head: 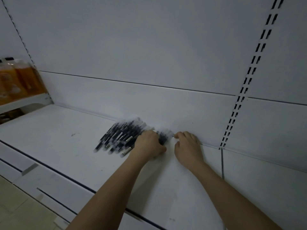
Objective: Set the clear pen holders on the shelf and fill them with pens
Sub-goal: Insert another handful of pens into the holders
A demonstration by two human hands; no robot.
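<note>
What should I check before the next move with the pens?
1. Pens on shelf: ok, lying in a loose pile near the back panel.
2. Left hand on the pile: ok, at its right end.
3. Right hand grip: cannot tell, fingers curled at the pile's edge, blurred.
4. Clear pen holder in place: cannot tell, only a faint clear blur between the hands.
5. Pens upright in a holder: not ok, all lie flat.
</note>
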